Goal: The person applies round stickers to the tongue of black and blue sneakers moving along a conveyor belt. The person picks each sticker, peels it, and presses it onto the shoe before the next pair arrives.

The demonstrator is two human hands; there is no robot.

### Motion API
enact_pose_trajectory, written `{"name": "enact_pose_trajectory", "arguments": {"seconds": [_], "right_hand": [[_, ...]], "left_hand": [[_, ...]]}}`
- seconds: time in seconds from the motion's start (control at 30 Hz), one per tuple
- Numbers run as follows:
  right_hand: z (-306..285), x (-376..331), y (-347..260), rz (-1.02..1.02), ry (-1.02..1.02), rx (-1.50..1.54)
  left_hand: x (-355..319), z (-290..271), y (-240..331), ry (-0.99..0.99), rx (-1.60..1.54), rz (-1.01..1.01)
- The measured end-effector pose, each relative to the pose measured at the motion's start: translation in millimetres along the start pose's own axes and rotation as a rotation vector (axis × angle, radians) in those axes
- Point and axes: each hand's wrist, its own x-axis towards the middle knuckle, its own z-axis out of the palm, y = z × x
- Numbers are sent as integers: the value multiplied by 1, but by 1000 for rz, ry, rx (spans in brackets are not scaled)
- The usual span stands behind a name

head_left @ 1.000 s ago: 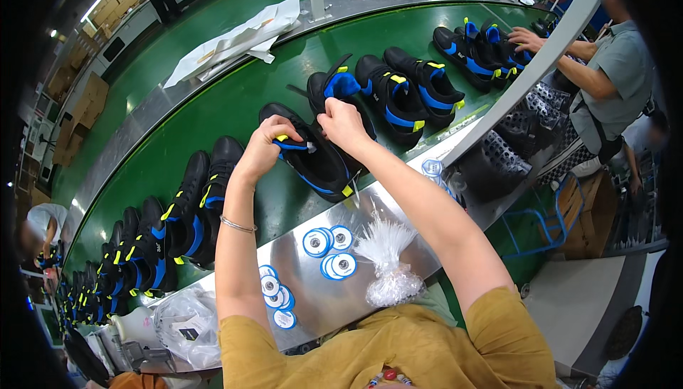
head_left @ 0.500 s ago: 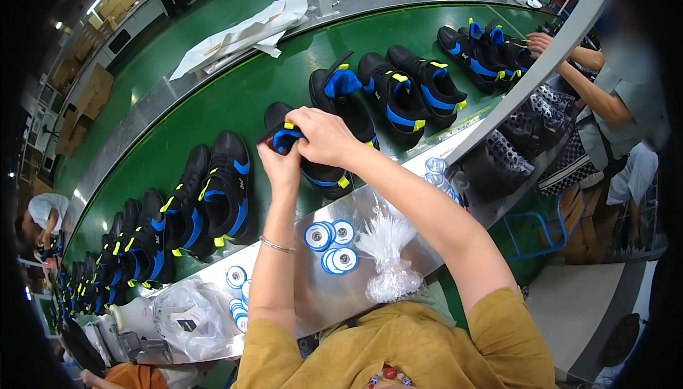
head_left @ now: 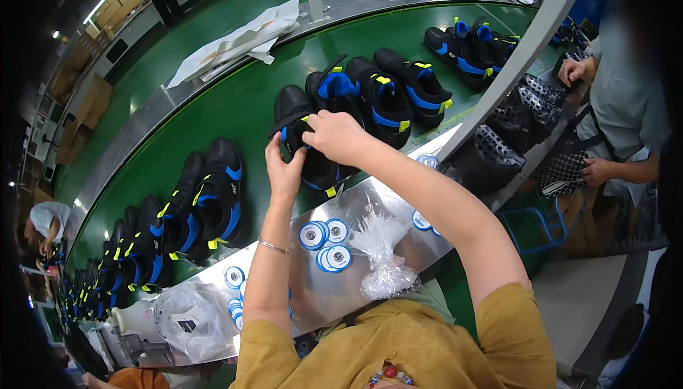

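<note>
1. In the head view, the black shoe [head_left: 292, 102] is set on the green surface [head_left: 235, 112] in front of the wearer, toe pointed away and its lime heel tab [head_left: 331, 191] turned toward the metal tabletop [head_left: 320, 298].
2. The left hand [head_left: 286, 170] is brought to the near left side of the tongue, whose blue lining [head_left: 283, 134] is partly exposed. Its thumb and forefinger are seen apart; whether either is pressed against the lining cannot be told.
3. The right hand [head_left: 338, 136] is laid over the shoe's opening, its fingertips met with the upper edge of the tongue. Whether its fingers are clamped on that edge cannot be told, since the contact is partly covered by the hand itself.
4. For good handling, it is judged that the tongue should be steadied from both sides, with the pull shared evenly, so that it is not twisted or creased.
5. The shoe is best left flat on its sole, as a hard lift at the tongue could tip it into the neighbouring shoe [head_left: 334, 89], which is placed just to its right with its own tongue raised.
6. The forearms should be carried clear of the round blue-rimmed labels [head_left: 314, 235] and the bundle of clear plastic strands [head_left: 384, 236], both laid on the tabletop, as either could be brushed out of place.
</note>
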Motion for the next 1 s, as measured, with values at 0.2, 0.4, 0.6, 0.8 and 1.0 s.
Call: {"name": "enact_pose_trajectory", "arguments": {"seconds": [0.2,0.4,0.6,0.8,1.0], "right_hand": [[12,-21,-22,2,107,-172],[-33,-37,-23,138,-2,59],[-53,-42,3,302,346,222],[-16,-27,-2,229,230,242],[-23,-23,-22,89,154,113]], "left_hand": [[-15,21,-14,-163,-118,78],[-24,13,8,-56,107,124],[-28,6,19,-16,231,260],[-37,1,23,13,368,303],[-40,-3,23,36,305,264]]}}
